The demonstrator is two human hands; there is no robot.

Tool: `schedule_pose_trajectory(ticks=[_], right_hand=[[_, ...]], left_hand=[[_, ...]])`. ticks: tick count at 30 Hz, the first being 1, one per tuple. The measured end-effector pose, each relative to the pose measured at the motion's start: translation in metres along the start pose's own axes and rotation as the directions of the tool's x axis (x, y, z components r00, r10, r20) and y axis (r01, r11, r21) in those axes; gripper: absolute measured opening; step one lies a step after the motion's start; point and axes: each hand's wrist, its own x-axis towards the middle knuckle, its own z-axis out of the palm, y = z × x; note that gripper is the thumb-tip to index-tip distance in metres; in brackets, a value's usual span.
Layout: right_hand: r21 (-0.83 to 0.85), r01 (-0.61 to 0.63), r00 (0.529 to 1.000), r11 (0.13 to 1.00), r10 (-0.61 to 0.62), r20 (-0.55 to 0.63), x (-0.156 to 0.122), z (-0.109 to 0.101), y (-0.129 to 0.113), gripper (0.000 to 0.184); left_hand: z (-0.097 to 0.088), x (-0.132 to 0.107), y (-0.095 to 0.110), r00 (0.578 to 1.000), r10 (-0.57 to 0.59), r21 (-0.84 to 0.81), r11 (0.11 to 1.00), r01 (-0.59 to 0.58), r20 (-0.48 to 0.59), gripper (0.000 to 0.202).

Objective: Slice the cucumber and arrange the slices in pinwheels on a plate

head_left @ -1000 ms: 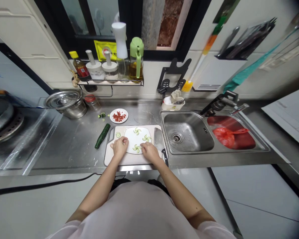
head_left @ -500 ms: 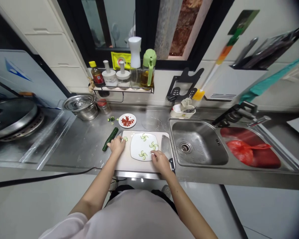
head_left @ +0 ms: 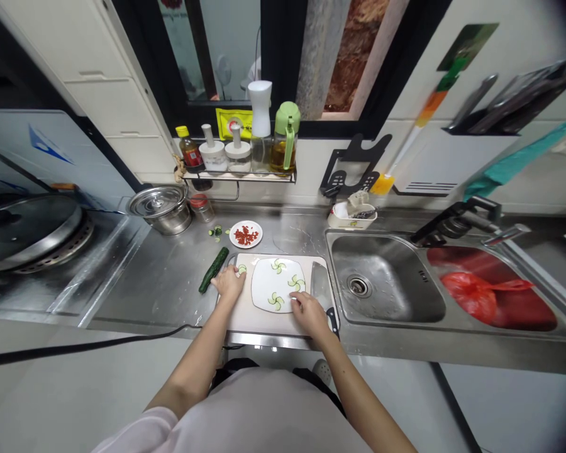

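Head view, steel counter (head_left: 170, 270), cutting board (head_left: 259, 323), sink (head_left: 391, 277), window (head_left: 283, 75)

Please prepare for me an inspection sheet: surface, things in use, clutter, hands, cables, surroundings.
Surface: steel counter, cutting board on it.
Things in use: white plate with three cucumber pinwheels; loose cucumber pieces; long cucumber; knife on the board's right.
Clutter: trimmings beside a small dish of red pieces.
Hands: left hand at the loose pieces; right hand at the plate's right edge; grips unclear.
Cables: black cord before the counter's front, left.
Surroundings: condiment shelf behind; sink at right, red bag inside.
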Motion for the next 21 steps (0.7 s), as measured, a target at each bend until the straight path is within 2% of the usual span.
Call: schedule_pose_trajectory(ticks=[5,9,11,12,15,17,19,21], right_hand=[[0.008,0.006,1.000,1.000,-0.006,0.001,-0.001,0.000,-0.001,0.033],[0.023,0.007,1.000,1.000,-0.007,-0.002,-0.001,-0.003,-0.001,0.034],[0.057,0.022,1.000,0.998,-0.021,-0.018,0.002,-0.005,-0.002,0.033],[0.082,0.035,0.999,0.996,-0.033,-0.031,0.005,-0.006,-0.004,0.032],[0.179,0.083,0.994,0.980,-0.069,-0.082,0.019,-0.013,-0.013,0.029],[0.252,0.111,0.990,0.961,-0.084,-0.114,0.032,-0.021,-0.024,0.025],[0.335,0.140,0.983,0.932,-0.090,-0.160,0.044,-0.029,-0.038,0.023],[0.422,0.198,0.973,0.885,-0.125,-0.192,0.056,-0.037,-0.052,0.021]], left_hand=[[-0.001,-0.005,0.001,0.999,-0.029,-0.122,0.992,0.025,-0.031,0.020],[-0.003,-0.007,0.003,0.997,-0.059,-0.331,0.943,0.039,-0.053,0.011],[-0.005,-0.006,0.005,0.997,-0.080,-0.517,0.854,0.061,-0.015,0.014],[-0.007,-0.005,0.007,0.997,-0.070,-0.623,0.779,0.072,0.028,0.017],[-0.016,-0.007,0.017,0.990,0.060,-0.864,0.498,0.078,0.124,0.028],[-0.025,-0.012,0.025,0.983,0.147,-0.929,0.367,0.048,0.109,0.031],[-0.035,-0.020,0.033,0.972,0.210,-0.948,0.317,0.035,0.106,0.032],[-0.044,-0.028,0.041,0.957,0.265,-0.951,0.309,0.030,0.116,0.031]])
